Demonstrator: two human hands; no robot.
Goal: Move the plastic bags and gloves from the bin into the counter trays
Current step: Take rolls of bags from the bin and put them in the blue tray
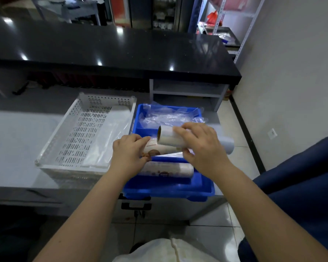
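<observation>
A blue tray [203, 190] sits on the steel counter, split into compartments. Loose clear plastic bags [169, 117] fill its far compartment. My right hand [201, 146] is shut on a plain white roll of plastic bags [166, 137], holding it above the tray with its cardboard core facing left. My left hand [129, 152] grips a printed roll [159, 149] just beneath it. Another printed roll [170, 169] lies in the tray's near compartment. To the left stands a white perforated basket [78, 129] with a flat clear bag [112, 137] along its right side.
The steel counter [17, 140] stretches left of the basket. A black raised countertop [102, 46] runs behind, with a grey open shelf [187, 91] under its right end. A white bag [169, 250] sits on the tiled floor below me. A blue surface [301, 195] lies at right.
</observation>
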